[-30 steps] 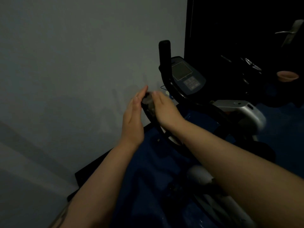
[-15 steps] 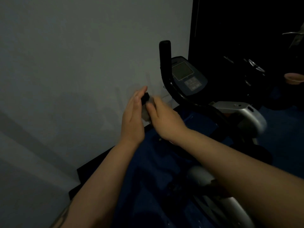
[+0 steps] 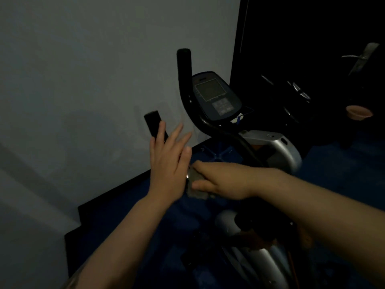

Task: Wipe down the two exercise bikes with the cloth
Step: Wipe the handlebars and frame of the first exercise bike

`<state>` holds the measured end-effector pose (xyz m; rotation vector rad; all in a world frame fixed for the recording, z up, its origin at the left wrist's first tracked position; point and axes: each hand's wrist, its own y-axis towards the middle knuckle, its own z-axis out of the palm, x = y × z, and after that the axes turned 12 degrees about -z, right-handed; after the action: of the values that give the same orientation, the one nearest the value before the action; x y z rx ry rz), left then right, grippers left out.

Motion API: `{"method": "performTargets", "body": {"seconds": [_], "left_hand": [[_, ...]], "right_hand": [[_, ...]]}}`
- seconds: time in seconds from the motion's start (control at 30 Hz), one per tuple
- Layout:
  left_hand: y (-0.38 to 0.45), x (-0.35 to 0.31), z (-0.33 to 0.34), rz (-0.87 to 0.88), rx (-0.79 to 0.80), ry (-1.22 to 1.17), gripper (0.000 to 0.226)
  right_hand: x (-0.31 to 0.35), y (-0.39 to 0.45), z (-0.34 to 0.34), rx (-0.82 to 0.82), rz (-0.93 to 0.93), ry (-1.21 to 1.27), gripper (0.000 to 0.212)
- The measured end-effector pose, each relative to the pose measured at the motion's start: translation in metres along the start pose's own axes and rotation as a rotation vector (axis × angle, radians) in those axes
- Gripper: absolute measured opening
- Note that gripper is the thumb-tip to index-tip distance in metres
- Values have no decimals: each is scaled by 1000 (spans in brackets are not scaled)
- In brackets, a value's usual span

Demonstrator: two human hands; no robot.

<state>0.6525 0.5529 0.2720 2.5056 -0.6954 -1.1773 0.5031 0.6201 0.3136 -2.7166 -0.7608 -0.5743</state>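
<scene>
Moved: right hand and cloth down off handlebar grip.
Hands: right pinching cloth; left hand spread.
Risk: loosely bunched cloth slipping, skipping grip.

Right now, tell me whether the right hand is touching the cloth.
Touching. The head view shows the right hand closed around the grey cloth, fingers wrapped over it.
</scene>
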Motion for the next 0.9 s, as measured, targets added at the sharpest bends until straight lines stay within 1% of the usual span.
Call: {"method": "performTargets", "body": {"seconds": [0.07, 0.1, 0.17, 0.27, 0.3, 0.4, 0.43, 0.47, 0.57, 0.67, 0.73, 0.8, 0.83, 0.9], "left_hand": [[0, 4, -2, 38, 1, 81, 51], [0, 6, -1, 45, -1, 113, 49], [-3, 5, 4, 5, -23, 115, 43], [-6, 1, 12, -40, -87, 82, 44], [-6, 2, 14, -39, -98, 85, 44], [-5, 5, 12, -16, -75, 107, 42], [-5, 5, 11, -5, -65, 119, 42], [-5, 5, 11, -5, -61, 131, 42], [-4, 4, 13, -35, -84, 141, 43], [-3, 3, 15, -56, -98, 144, 44], [-4, 3, 13, -56, -85, 146, 44], [-5, 2, 11, -55, -63, 164, 43], [-5, 2, 11, -54, -57, 175, 43], [-5, 1, 12, -61, -63, 183, 43]], "right_hand": [[-18, -19, -15, 105, -11, -189, 38], [-28, -27, -23, 107, 12, -223, 40], [-37, -36, -24, 62, 35, -252, 39], [-30, -26, -1, 14, -81, -390, 40], [-27, -24, 1, 37, -98, -370, 41], [-37, -27, -17, 105, -67, -99, 43], [-42, -30, -23, 123, -58, -69, 44], [-44, -32, -26, 146, -55, -86, 45], [-31, -25, -18, 187, -49, -281, 46], [-11, -7, 4, 99, -88, -419, 47], [-9, -6, 3, 62, -55, -346, 50], [-16, -17, -8, 105, 8, -230, 58], [-19, -23, -13, 131, 34, -235, 61], [-16, -26, -15, 180, 74, -349, 61]]}}
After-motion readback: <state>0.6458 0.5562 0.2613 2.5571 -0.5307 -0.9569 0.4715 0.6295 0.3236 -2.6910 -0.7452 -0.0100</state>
